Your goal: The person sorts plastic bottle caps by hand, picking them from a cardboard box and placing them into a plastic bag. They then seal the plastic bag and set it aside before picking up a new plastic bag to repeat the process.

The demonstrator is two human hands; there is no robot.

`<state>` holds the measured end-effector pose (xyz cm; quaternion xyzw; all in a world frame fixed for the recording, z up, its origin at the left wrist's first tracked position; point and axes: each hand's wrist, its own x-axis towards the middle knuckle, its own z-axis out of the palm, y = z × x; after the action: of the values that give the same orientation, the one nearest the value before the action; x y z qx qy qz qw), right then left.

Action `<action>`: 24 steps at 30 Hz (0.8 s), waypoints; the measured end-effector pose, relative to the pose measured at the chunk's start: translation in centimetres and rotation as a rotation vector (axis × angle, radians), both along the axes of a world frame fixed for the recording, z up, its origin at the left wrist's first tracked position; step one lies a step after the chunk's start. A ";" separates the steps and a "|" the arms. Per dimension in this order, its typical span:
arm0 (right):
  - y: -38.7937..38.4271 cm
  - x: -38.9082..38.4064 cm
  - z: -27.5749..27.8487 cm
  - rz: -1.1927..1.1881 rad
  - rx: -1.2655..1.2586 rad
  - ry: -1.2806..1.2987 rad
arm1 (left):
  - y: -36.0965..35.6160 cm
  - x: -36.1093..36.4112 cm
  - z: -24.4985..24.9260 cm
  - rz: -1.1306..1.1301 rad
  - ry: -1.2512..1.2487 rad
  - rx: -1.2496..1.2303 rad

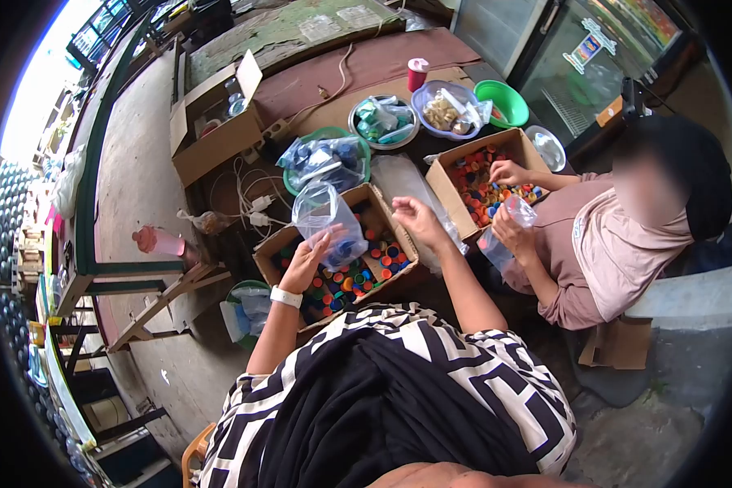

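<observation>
Holding clear bag (317, 205) in left hand (306, 264); door sticker (594, 45) lettering illegible

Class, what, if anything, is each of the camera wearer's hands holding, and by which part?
The left hand holds a clear plastic bag by its side, below the open mouth. Whether the right hand holds anything cannot be told.
</observation>
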<state>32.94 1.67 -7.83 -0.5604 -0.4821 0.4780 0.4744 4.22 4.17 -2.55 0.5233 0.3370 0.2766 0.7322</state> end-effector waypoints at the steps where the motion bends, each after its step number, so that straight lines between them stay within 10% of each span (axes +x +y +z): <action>1: 0.4 1.1 0.2 -0.086 0.036 -0.056 | 0.0 0.2 -0.4 -0.012 -0.001 0.002; 20: 0.1 -1.0 0.4 0.228 -0.212 0.210 | -1.2 6.0 -3.9 -0.016 0.460 0.166; 24: 0.2 0.0 -4.1 0.182 -0.207 0.036 | -1.5 6.7 -1.9 0.214 0.087 -0.094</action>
<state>32.90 1.89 -11.96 -0.5516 -0.4705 0.5763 0.3771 10.88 2.69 -4.49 0.4609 0.4350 0.3140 0.7069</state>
